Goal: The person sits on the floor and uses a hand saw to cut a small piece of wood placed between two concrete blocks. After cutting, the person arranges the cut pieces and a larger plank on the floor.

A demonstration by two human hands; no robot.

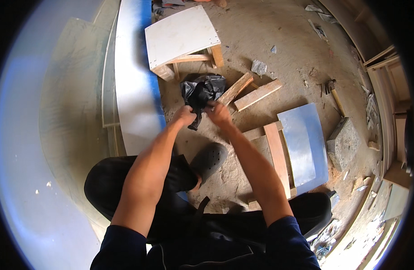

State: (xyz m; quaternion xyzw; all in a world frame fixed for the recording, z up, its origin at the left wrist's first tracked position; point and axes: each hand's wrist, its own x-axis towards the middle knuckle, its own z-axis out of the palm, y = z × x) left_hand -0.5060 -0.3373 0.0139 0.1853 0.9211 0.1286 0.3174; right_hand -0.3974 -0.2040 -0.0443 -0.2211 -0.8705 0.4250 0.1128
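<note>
A black plastic bag (pixel 203 88) lies crumpled on the floor in front of me, its mouth toward me. My left hand (pixel 184 116) is closed on the bag's near left edge, where a twisted strip of plastic hangs down. On the opposite side of the mouth, my right hand (pixel 219 113) grips the near right edge with curled fingers. What the bag holds inside is hidden. Just right of it lie two short wooden blocks (pixel 258 95). A low stool with a white top (pixel 182 35) stands directly behind the bag.
A wooden frame (pixel 277 155) and a blue-white sheet (pixel 304 148) lie right of my right forearm. Farther right are a hammer (pixel 336 98) and a concrete block (pixel 344 143). Sheets of glass (pixel 88 72) and a white panel (pixel 134 67) stand along the left.
</note>
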